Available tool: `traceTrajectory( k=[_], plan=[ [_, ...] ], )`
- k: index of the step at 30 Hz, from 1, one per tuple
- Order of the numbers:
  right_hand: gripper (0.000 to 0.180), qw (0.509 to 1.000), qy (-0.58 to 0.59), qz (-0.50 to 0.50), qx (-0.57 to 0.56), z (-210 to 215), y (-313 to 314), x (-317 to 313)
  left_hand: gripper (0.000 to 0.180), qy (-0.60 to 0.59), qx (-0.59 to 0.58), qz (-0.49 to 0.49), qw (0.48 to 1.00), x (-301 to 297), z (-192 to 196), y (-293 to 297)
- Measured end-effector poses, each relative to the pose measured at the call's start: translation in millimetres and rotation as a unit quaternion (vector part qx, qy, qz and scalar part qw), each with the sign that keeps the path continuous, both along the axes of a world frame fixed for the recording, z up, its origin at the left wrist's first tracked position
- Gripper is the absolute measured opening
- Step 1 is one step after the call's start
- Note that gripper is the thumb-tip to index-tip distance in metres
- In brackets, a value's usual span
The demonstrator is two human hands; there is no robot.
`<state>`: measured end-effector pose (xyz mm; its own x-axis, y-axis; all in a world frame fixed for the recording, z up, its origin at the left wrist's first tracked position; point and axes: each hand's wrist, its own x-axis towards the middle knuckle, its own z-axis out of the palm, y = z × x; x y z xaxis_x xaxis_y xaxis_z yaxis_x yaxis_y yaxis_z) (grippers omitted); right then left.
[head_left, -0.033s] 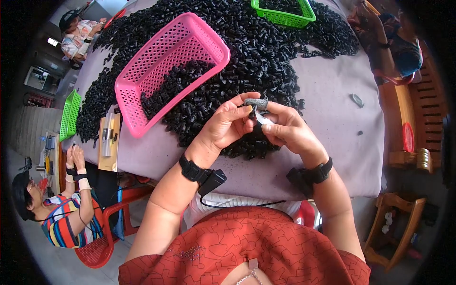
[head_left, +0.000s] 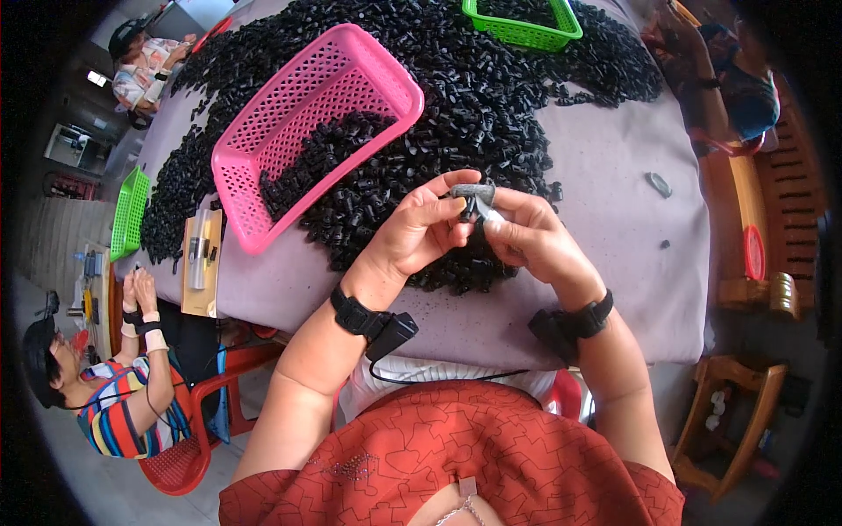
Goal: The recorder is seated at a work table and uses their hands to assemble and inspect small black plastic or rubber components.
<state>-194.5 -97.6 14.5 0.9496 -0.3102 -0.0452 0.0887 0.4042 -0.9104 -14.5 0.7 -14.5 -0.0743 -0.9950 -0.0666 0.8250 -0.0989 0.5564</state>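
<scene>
Over the near edge of the heap, my left hand point(head_left: 412, 223) pinches a small black part point(head_left: 471, 210) between thumb and fingers. My right hand point(head_left: 533, 235) is closed on a thin, pale, blade-like piece point(head_left: 486, 210), whose tip meets the black part. A grey textured finger sleeve point(head_left: 474, 190) wraps my right index finger and lies across the work. Behind my hands spreads a large heap of small black parts point(head_left: 456, 131). The pink basket point(head_left: 247, 206), tilted on that heap, holds more of them.
A green basket point(head_left: 526, 38) stands at the far side, another green basket point(head_left: 130, 210) at the left edge. Near it lies a tan board point(head_left: 198, 296) with a clear tube. A loose grey sleeve point(head_left: 658, 185) lies on the cloth at right. Co-workers sit left, far left and right.
The pale blade-like piece has turned more upright against the black part, and my right thumb and fingers have shifted slightly. My left hand has barely moved.
</scene>
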Motion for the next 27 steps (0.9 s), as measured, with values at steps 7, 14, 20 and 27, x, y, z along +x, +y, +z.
traceTrajectory(
  k=[7, 14, 20, 27],
  plan=[
    [0.040, 1.000, 0.013, -0.003, 0.016, 7, 1, 0, 0.048, 0.011, -0.002, 0.008, 1.000, -2, 3, 0],
    [0.061, 0.999, -0.007, 0.031, -0.003, 10, 6, -1, 0.048, -0.006, 0.000, 0.006, 1.000, -1, 2, 1],
    [0.062, 0.999, -0.011, 0.045, 0.011, 9, 3, -2, 0.050, 0.011, 0.003, -0.006, 1.000, -2, 5, 1],
    [0.044, 1.000, 0.014, -0.006, -0.009, 7, 4, 1, 0.050, 0.028, -0.007, -0.022, 0.999, -5, 7, 0]
  ],
)
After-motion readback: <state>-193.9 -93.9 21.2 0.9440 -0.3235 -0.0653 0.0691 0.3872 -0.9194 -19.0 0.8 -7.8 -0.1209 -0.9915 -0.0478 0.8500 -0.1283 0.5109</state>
